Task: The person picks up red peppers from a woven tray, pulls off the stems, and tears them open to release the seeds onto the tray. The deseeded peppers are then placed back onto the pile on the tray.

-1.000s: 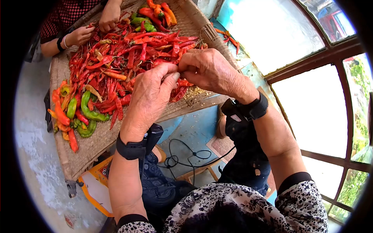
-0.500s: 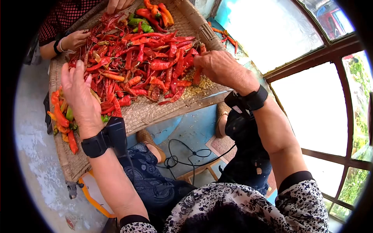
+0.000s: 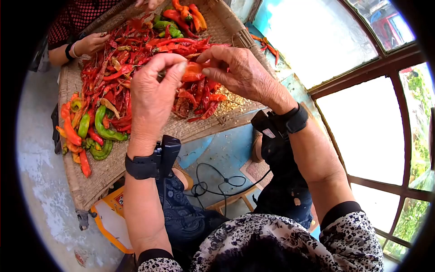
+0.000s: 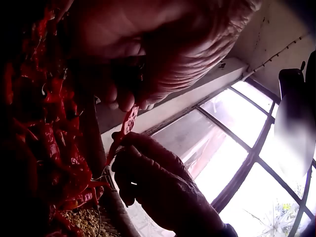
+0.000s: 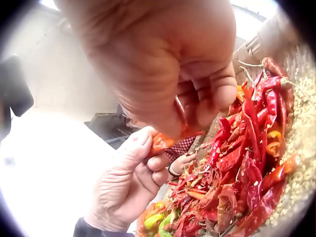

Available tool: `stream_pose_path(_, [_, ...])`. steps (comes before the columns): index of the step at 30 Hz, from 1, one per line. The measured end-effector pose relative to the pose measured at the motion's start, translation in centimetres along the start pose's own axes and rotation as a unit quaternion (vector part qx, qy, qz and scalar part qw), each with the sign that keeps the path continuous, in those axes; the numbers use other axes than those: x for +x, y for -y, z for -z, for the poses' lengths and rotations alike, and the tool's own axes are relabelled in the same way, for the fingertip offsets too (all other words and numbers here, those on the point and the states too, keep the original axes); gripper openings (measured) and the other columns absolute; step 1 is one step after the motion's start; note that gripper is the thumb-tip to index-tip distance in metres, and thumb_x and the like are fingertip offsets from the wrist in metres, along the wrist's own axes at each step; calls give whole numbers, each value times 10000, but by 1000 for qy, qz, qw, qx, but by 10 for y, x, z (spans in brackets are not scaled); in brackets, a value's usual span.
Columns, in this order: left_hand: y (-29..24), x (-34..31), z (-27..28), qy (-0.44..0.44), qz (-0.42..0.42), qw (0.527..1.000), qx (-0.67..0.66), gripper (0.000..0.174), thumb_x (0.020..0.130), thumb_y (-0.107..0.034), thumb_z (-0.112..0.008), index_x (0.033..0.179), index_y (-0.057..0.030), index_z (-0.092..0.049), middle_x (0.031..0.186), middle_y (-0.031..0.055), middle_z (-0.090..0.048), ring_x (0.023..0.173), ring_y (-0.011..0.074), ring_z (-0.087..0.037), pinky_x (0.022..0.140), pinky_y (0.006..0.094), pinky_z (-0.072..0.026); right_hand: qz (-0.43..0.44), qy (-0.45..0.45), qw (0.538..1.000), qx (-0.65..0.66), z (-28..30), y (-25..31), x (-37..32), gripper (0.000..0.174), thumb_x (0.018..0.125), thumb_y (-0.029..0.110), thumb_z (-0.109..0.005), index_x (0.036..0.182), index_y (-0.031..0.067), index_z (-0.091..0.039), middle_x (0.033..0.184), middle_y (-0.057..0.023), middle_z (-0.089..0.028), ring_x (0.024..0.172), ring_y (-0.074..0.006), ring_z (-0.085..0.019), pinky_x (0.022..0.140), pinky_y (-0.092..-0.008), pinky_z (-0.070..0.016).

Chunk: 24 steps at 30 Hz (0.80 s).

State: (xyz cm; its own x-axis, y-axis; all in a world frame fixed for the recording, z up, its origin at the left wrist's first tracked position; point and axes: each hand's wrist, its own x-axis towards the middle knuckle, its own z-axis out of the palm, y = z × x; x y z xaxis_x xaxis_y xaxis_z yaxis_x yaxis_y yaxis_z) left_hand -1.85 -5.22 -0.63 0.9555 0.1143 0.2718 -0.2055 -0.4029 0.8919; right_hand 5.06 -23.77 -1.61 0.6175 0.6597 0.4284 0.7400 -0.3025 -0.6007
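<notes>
An orange-red chili pepper point(image 3: 193, 72) is stretched between both hands above the pile. My left hand point(image 3: 152, 97) pinches one end between thumb and forefinger. The other end is pinched by my right hand point(image 3: 249, 75), its thumb on the near side. In the left wrist view the reddish chili point(image 4: 130, 120) spans the gap between the two sets of fingertips. From the right wrist, the chili point(image 5: 160, 144) emerges from the left fingertips, and its far part runs behind the right fingers. Below lies a heap of red chilies point(image 3: 122, 72), many dried and wrinkled.
A woven tray point(image 3: 90, 186) bears the heap, with green peppers point(image 3: 104, 129) at its left and scattered seeds point(image 3: 235, 104) near its front edge. Another person's hand point(image 3: 93, 44) is at the far left. A window point(image 3: 362, 131) stands right; a black cable point(image 3: 217, 181) lies below.
My left hand went out over the left of the heap, then came back to the middle. The right hand dipped to the chilies and rose with one, now held between both hands.
</notes>
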Motion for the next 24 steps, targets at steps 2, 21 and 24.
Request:
stream_pose_path(2, [-1,5,20,-120,11,993,2,193,900,-187,-618,1020,-38,-640,788,-17,-610,704,65,-559,636,211,-457,14,-34,990,-138,-3,-16,-2,271,842,72,-603,1112,46,-587,954,-132,-593,812,-255,-620,701,-366,-500])
stream_pose_path(21, [0,-8,-4,21,-7,997,77,254,892,-170,-591,1105,-34,-614,986,128,-645,824,175,-629,724,291,-520,-28,37,998,-34,16,-20,-10,150,814,154,-658,909,38,-671,729,-136,-634,651,-292,-619,599,-366,-484])
stream_pose_path(24, [4,-7,-9,37,-23,994,100,259,884,-156,-588,1105,-22,-608,991,140,-642,831,195,-631,746,303,-516,-76,-29,995,50,19,-18,-9,152,826,151,-648,928,41,-675,737,-131,-650,655,-284,-634,592,-370,-495])
